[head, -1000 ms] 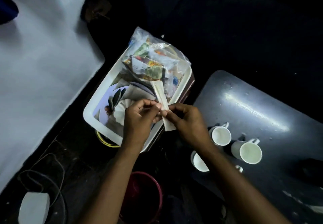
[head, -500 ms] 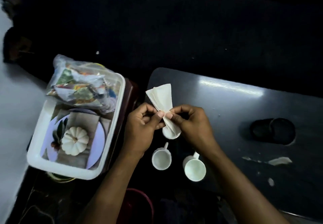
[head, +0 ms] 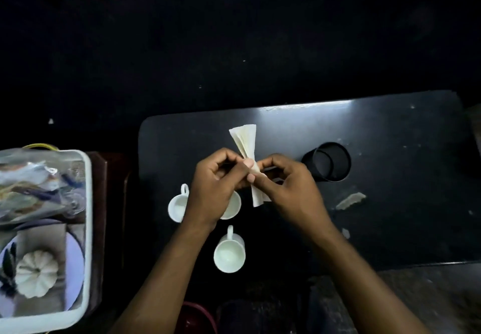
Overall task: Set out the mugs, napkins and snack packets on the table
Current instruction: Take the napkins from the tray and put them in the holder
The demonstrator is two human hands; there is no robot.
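A pleated cream napkin [head: 246, 139] is pinched at its middle between my left hand [head: 216, 185] and my right hand [head: 289, 190], held above the dark table [head: 390, 130]. Its top fans out. Three white mugs stand on the table below my hands: one at the left [head: 177, 207], one partly hidden under my left hand [head: 233, 207], and one nearer to me [head: 229, 254]. A clear bag of snack packets [head: 33, 185] lies in the white tray [head: 87, 216] at the left.
A black round container [head: 328, 162] stands on the table right of my hands. Pale scraps [head: 350, 201] lie near it. The tray also holds a plate and a white pumpkin ornament [head: 36, 276]. A red bucket rim [head: 197, 315] shows below.
My view has swung right, so the tray slid left and the table moved to the centre. Both hands carried the napkin from over the tray to over the table; its top has fanned out.
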